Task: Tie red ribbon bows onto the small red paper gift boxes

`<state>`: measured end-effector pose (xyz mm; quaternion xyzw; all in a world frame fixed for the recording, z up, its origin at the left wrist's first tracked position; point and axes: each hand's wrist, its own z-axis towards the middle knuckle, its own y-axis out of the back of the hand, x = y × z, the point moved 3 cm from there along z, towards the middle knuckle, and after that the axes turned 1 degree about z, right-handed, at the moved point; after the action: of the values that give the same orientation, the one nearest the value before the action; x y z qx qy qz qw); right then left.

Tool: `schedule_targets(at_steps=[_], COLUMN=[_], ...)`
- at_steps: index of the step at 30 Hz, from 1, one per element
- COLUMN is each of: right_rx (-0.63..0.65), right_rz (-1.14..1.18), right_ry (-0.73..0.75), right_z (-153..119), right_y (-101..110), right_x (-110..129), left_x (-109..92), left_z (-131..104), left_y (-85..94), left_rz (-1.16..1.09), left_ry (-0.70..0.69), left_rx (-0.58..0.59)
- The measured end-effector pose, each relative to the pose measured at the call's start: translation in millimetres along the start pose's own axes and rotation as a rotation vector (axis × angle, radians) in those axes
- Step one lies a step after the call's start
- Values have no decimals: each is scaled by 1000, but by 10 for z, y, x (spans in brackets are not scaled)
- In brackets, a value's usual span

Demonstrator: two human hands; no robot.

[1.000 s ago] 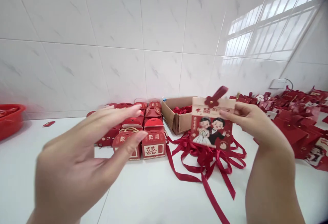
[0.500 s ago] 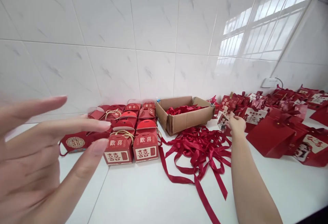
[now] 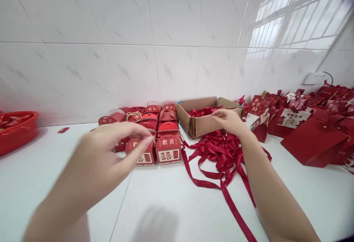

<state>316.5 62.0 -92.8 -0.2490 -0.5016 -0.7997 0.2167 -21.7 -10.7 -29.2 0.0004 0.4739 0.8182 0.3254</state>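
Observation:
My left hand [image 3: 109, 157] hovers over the near left boxes, slightly blurred. Its fingers curve toward the thumb with a gap between them, and I see nothing held. Behind it stands a block of small red gift boxes [image 3: 168, 149] with white double-happiness labels; one has a gold cord [image 3: 134, 115]. My right hand [image 3: 229, 123] is in front of the open cardboard box [image 3: 203, 127], fingers bent and pointing left, with nothing visible in them. Red ribbons [image 3: 206, 111] lie inside the box. Below my right hand a tangled pile of dark red ribbon [image 3: 221, 151] spreads on the white table.
Many red gift bags [image 3: 312, 135] crowd the right side. A red basin [image 3: 19, 133] with red packets stands at the far left, and a small red packet [image 3: 63, 130] lies near it. The tiled wall [image 3: 177, 68] bounds the table [image 3: 155, 197] at the back.
My right hand has left a printed gift bag and moved left to the cardboard box. My left hand has moved right and its fingers have curled in. The view has turned left.

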Motion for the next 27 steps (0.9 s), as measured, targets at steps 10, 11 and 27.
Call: schedule_targets(at_steps=[10,11,27], right_rx=[671,669,305], right_rz=[-439,-454,122], right_ry=[-87,-93,19], right_z=[-201,-198,-287], right_y=[-788,-800,-213], right_x=[253,249,603], left_x=[173,179,44], left_z=[335,325,205], left_y=[-1163,-1178,-901], left_rz=[254,261,53], left_ry=[-69,-93,-188], left_rx=[597,603,910])
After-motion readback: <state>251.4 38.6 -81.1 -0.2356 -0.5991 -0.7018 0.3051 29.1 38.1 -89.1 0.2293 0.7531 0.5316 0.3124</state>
